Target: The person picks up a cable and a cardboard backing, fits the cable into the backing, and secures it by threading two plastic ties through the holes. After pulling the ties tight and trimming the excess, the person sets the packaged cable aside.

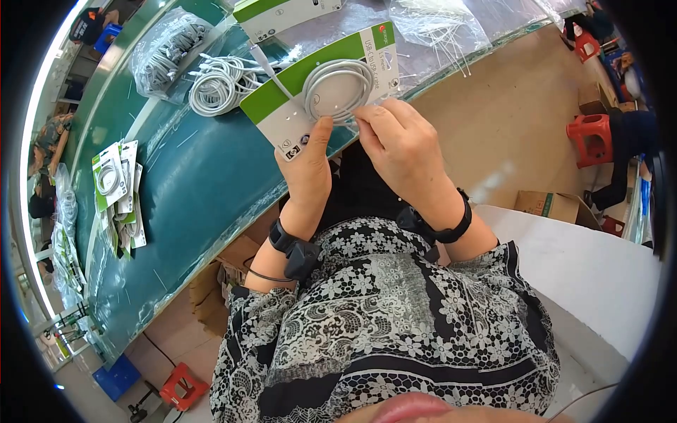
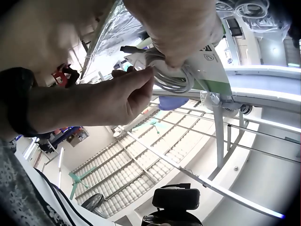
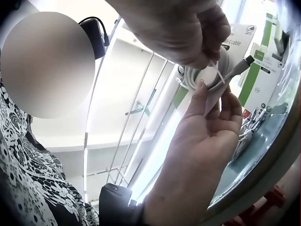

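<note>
In the head view, my left hand [image 1: 307, 173] holds a green and white cardboard package [image 1: 282, 120], printed as a USB-C to USB cable, with the thumb over its front. A coiled white USB cable [image 1: 308, 90] lies against the card, its connector end reaching past the upper left edge. My right hand [image 1: 405, 148] is at the coil's lower right. In the right wrist view, its fingertips pinch a thin white cable tie [image 3: 219, 74] that crosses the coil. The left thumb presses the coil there; a USB-C plug [image 3: 244, 64] sticks out beside it.
On the green table [image 1: 183, 162] are loose coiled cables [image 1: 215, 95], a plastic bag of cables [image 1: 169, 53] and a pile of carded cables [image 1: 120, 190]. More cards [image 1: 282, 17] lie at the top. White ties [image 1: 451, 42] spill from a clear bag near the table edge.
</note>
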The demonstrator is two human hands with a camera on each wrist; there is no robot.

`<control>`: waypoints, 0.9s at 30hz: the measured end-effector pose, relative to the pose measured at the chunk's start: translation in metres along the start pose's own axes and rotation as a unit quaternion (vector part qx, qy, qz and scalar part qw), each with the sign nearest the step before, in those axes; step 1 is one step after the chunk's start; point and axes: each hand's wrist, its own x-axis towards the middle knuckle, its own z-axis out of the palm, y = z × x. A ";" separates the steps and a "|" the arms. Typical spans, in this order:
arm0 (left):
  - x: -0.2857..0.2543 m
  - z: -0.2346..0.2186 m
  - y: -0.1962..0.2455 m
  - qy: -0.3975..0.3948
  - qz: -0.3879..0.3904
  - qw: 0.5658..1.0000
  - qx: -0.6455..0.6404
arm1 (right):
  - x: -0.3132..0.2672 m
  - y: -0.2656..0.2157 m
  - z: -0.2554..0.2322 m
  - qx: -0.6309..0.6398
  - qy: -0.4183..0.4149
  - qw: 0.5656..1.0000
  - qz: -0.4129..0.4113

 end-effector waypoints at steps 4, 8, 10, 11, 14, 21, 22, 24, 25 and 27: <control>-0.002 0.000 0.002 -0.012 0.018 0.999 0.034 | -0.001 -0.002 -0.001 -0.017 -0.002 1.000 -0.008; -0.004 0.000 0.002 -0.006 0.034 0.997 0.066 | -0.001 -0.002 -0.002 -0.026 -0.010 1.000 -0.009; -0.005 -0.001 0.002 -0.007 0.041 0.996 0.084 | -0.001 -0.002 -0.002 -0.029 -0.021 0.999 -0.012; -0.005 -0.001 0.002 -0.007 0.044 0.995 0.094 | -0.002 -0.002 -0.002 -0.030 -0.020 0.999 -0.013; -0.006 -0.002 0.001 -0.011 0.070 0.988 0.136 | -0.003 -0.002 -0.001 -0.029 -0.036 0.999 -0.016; -0.010 -0.008 0.000 -0.041 0.105 0.968 0.225 | -0.001 -0.005 -0.004 -0.028 -0.039 0.999 -0.014; -0.010 -0.006 -0.001 -0.038 0.107 0.971 0.210 | -0.001 -0.004 -0.004 -0.029 -0.043 0.999 -0.014; -0.010 -0.005 -0.001 -0.036 0.109 0.974 0.195 | 0.002 0.000 0.003 -0.021 -0.039 0.999 -0.017; -0.009 -0.007 -0.002 -0.036 0.090 0.974 0.205 | 0.003 0.003 0.008 -0.013 -0.035 0.999 -0.019; -0.011 -0.010 -0.002 -0.034 0.051 0.973 0.223 | 0.001 0.003 0.007 -0.004 -0.033 0.999 -0.019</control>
